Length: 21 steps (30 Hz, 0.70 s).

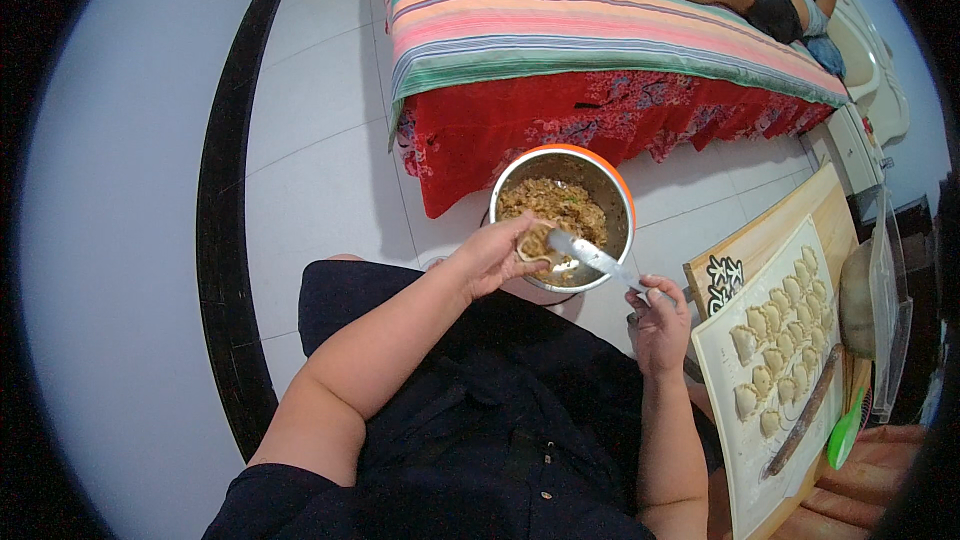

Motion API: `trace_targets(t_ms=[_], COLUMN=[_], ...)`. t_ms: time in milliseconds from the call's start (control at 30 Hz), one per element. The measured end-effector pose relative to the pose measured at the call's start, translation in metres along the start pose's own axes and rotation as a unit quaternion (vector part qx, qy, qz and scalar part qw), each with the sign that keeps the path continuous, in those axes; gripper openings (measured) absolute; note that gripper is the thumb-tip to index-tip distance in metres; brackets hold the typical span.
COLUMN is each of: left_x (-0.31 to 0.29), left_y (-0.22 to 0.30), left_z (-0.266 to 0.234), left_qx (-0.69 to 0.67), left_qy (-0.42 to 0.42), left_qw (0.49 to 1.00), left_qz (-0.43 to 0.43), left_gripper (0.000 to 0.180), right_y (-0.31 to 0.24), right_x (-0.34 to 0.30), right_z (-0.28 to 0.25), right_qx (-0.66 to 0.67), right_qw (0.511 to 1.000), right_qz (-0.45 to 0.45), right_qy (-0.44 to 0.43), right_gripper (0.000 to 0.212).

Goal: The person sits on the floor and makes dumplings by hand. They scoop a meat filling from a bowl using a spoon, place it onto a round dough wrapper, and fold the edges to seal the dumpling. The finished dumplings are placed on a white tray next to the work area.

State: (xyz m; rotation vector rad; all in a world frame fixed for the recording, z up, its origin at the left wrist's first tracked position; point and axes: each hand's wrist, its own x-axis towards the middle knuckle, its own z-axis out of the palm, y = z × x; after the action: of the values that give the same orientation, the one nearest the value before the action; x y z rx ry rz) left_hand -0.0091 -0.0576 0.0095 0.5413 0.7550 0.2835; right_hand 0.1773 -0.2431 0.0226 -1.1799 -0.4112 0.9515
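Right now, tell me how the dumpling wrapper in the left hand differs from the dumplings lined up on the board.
The wrapper lies open and flat in the left hand, over the metal bowl; the dumplings are folded shut. The wrapper is held and single, with the spoon in the right hand at it; the dumplings rest in rows on the floured board, untouched. Both are pale dough.

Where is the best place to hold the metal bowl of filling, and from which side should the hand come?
Probably the orange rim of the bowl on its far right side, coming from above: the left hand and spoon crowd the near edge.
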Motion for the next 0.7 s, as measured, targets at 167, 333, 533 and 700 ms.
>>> trace_targets(t_ms=[167,333,533,700], left_x=[0.011,0.002,-0.015,-0.036], left_y=[0.000,-0.002,-0.001,-0.006], left_z=[-0.018,0.002,0.020,0.042], left_qx=[-0.067,-0.068,-0.067,-0.077], left_qy=[0.030,-0.004,-0.066,-0.132], left_qw=[0.995,0.996,0.995,0.988], left_qz=[0.074,0.064,0.045,-0.016], left_gripper=[0.041,0.041,0.041,0.043], right_y=[0.015,0.044,0.011,-0.023], right_x=[0.014,0.015,0.000,-0.026], right_z=[-0.004,0.004,0.022,0.041], right_qx=[-0.220,-0.455,-0.611,-0.578], right_qw=[0.972,0.889,0.734,0.689], right_qz=[-0.067,-0.050,-0.294,-0.431], right_qy=[0.055,0.023,0.039,-0.078], right_gripper=[0.021,0.024,0.034,0.043])
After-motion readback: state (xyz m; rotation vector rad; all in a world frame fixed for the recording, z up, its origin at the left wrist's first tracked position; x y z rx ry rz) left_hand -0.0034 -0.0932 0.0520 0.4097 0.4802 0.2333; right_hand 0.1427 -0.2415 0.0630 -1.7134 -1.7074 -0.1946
